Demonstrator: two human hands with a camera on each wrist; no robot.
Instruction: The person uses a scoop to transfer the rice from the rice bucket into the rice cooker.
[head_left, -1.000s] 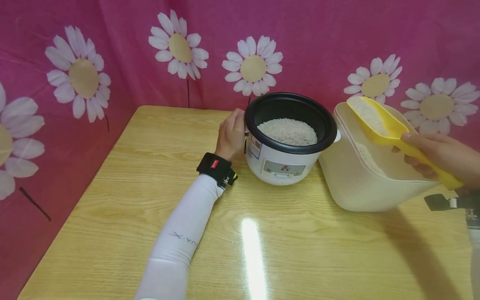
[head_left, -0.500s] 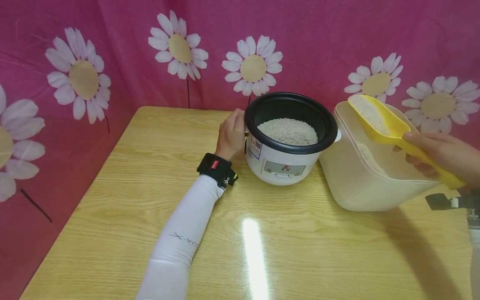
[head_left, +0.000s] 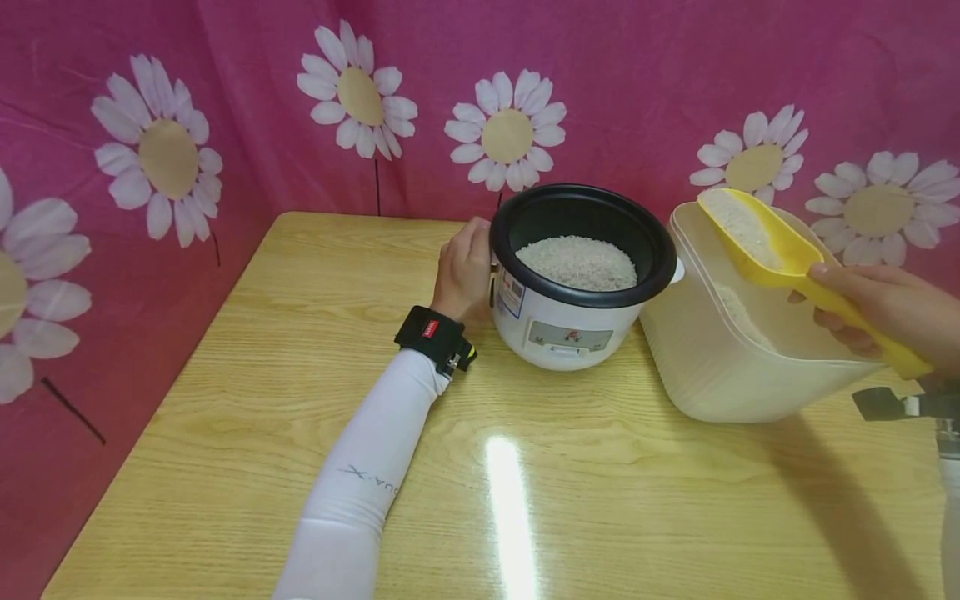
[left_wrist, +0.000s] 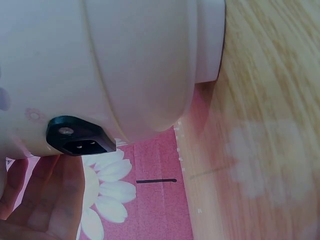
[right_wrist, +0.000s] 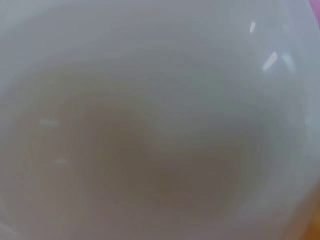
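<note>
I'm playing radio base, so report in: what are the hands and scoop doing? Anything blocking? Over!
Left hand on cooker. Right hand grips scoop, rice in it, over bin. Nothing seems in the way.

The right hand (head_left: 892,312) and scoop (head_left: 791,246) sit a hair farther right in the head view than a second ago. The cloth (head_left: 630,92) appears very slightly shifted too.

The left hand (left_wrist: 45,200) touched the big white cooker (left_wrist: 142,75) near its black plug hole (left_wrist: 75,137), with pink flowery cloth (left_wrist: 160,212) behind.
</note>
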